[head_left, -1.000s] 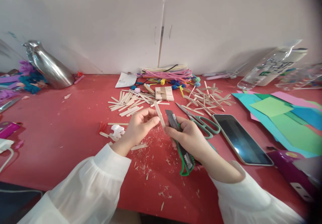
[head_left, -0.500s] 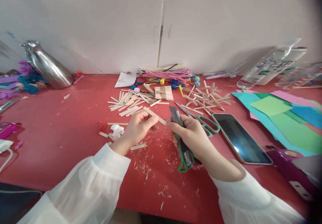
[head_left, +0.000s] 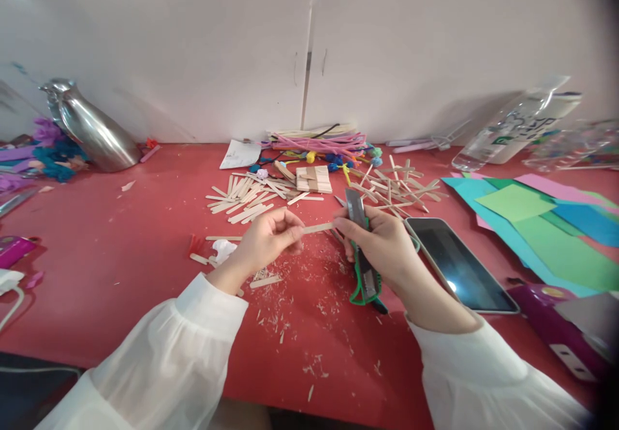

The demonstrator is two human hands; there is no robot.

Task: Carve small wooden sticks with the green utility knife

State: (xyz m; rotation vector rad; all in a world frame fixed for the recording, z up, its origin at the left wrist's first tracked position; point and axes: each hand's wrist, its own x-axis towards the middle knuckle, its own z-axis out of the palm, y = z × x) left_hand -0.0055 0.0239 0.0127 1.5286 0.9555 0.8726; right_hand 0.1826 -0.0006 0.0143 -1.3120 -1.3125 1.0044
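A flat wooden craft stick (head_left: 318, 228) spans the gap between my two hands above the red table (head_left: 159, 236). My left hand (head_left: 275, 240) pinches its left end between thumb and fingers. The thumb and index finger of my right hand (head_left: 374, 243) grip the other end. That same hand also holds a green and black box cutter (head_left: 363, 269), its blade end pointing away from me. Partly hidden behind the right hand lies a pair of scissors (head_left: 340, 202). Wood shavings (head_left: 275, 314) are scattered below the hands, with a short stick piece (head_left: 265, 282) among them.
Loose craft sticks (head_left: 246, 195), a banded stick bundle (head_left: 314, 180) and pink pipe cleaners (head_left: 319, 142) lie toward the white partition (head_left: 193, 56). At right are a phone (head_left: 459, 262), coloured paper (head_left: 546, 236) and a plastic bottle (head_left: 512, 127). A steel jug (head_left: 97, 127) stands left.
The stick has turned from slanting to nearly level, and its left end is now covered by my left fingers. My right hand has shifted slightly right and up, with the box cutter.
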